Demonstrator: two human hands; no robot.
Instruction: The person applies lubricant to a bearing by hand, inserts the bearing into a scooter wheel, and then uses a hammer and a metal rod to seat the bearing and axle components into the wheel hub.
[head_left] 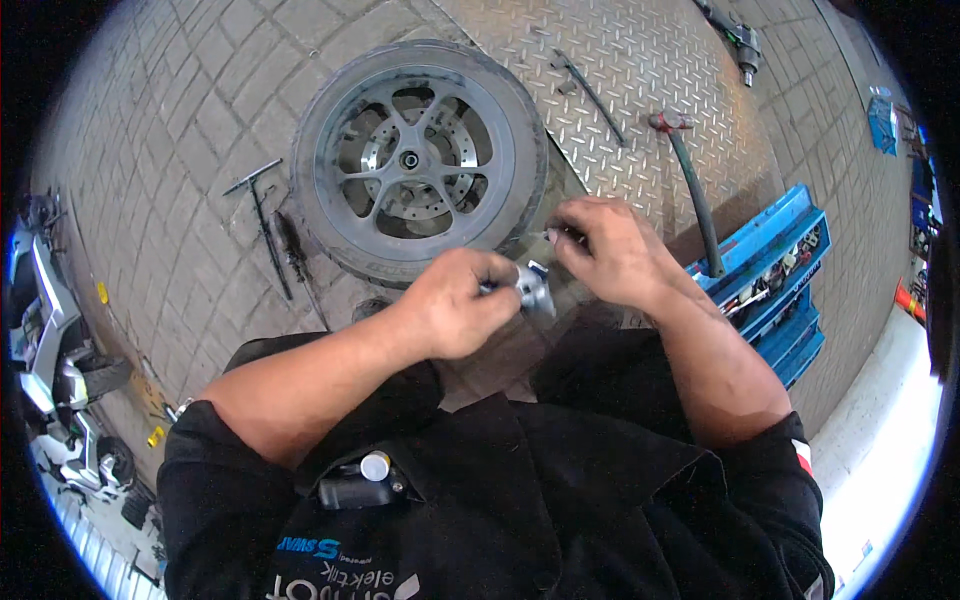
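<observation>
In our left hand point(462, 302) we pinch a silver metal part point(537, 295), near our right hand point(612, 248), whose thumb and forefinger are drawn together; whether they grip anything, we cannot tell. Beyond the part, the spoked wheel point(411, 161) lies flat, T-handle tool point(264, 228) to its left, hammer point(692, 195) to its right.

Part point(538, 296) in left hand point(462, 302), wheel point(411, 172) beyond, T-handle point(267, 232) left of wheel, hammer point(693, 190) and toolbox point(768, 231) right
</observation>
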